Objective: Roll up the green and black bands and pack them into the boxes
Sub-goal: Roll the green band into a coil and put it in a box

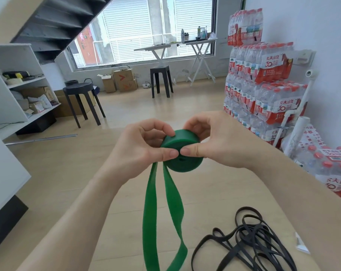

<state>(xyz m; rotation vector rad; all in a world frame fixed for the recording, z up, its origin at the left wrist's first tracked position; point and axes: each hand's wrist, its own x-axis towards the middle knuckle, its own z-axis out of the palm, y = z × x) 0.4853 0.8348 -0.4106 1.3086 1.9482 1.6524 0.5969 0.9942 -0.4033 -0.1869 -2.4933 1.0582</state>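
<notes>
I hold a green band (pixel 182 153), wound into a thick roll, up in front of me between both hands. My left hand (pixel 144 147) pinches the roll's left side, thumb on its face and fingers curled over the top. My right hand (pixel 210 139) grips the right side, its thumb meeting the left thumb on the roll's face. Two loose green tails (pixel 161 212) hang from the roll toward the bottom edge of the view. Black bands (pixel 249 241) lie in a tangled heap on the wooden table (pixel 204 196) at the lower right. No box for packing is in sight.
Stacked packs of bottled water (pixel 263 89) fill the right side by the wall. A white shelf unit (pixel 19 85) stands at the left, black stools (pixel 81 100) and cardboard boxes (pixel 122 79) on the floor beyond. A small white piece (pixel 302 245) lies at the table's right edge.
</notes>
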